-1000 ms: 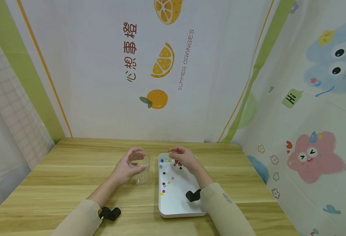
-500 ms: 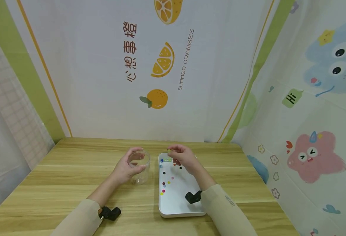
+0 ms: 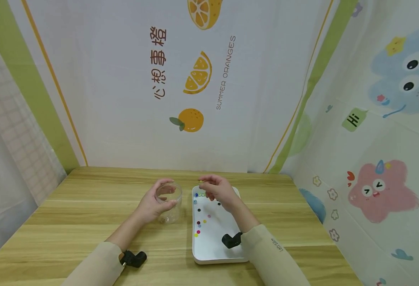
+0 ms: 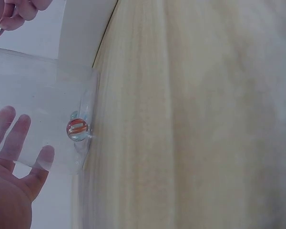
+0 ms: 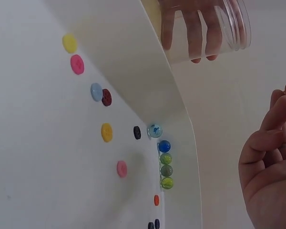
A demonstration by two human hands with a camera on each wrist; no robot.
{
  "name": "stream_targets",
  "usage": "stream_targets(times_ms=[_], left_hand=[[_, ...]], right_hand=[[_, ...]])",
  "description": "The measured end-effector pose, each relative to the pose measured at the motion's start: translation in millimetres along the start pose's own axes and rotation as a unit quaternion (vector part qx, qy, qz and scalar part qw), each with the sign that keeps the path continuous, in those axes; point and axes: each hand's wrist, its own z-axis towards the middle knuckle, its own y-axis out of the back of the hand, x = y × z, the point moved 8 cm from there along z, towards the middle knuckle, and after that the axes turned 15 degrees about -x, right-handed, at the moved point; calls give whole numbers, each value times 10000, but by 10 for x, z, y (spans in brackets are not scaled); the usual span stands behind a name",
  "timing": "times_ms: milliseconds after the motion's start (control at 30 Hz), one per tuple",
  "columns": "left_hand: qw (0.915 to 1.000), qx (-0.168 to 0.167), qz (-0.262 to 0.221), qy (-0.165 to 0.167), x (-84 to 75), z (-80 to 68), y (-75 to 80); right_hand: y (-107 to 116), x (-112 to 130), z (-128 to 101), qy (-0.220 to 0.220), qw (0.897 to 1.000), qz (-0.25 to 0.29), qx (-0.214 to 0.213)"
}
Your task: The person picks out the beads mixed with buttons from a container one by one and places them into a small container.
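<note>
– Well, head view?
– At centre, left hand (image 3: 152, 206) grips the clear jar (image 3: 169, 202) on the worktop (image 3: 88, 222); right hand (image 3: 218, 190) pinches a marble (image 3: 200, 182) above the tray's (image 3: 213, 260) far edge, just beside the jar.
– Wrist views?
– Lower left, one marble inside the jar (image 4: 78, 129); marbles line the tray's edge (image 5: 166, 164), lower centre.

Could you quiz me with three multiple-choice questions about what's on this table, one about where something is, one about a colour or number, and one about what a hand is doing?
1. Where does the clear jar stand?
A. inside the white tray
B. on the wooden table, left of the tray
C. on the far right edge

2. How many marbles lie in the jar?
A. one
B. four
C. none

3. What is the left hand doing?
A. resting flat on the table
B. gripping the jar
C. picking up a button

Answers: 1 B, the jar sits on the table beside the white tray. 2 A, the left wrist view shows a single red-striped marble. 3 B, its fingers wrap round the jar.
</note>
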Motion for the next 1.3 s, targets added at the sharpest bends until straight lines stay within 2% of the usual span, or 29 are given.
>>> stream_targets(times_ms=[433, 1033, 1300], left_hand=[[9999, 15, -16, 133, -15, -8, -6], [9999, 89, -54, -8, -8, -10, -4], [9999, 90, -68, -55, -17, -16, -1]], right_hand=[[-124, 144, -25, 111, 9998, 29, 189], [-457, 429, -65, 220, 9977, 223, 599], [-602, 512, -28, 487, 9960, -102, 739]])
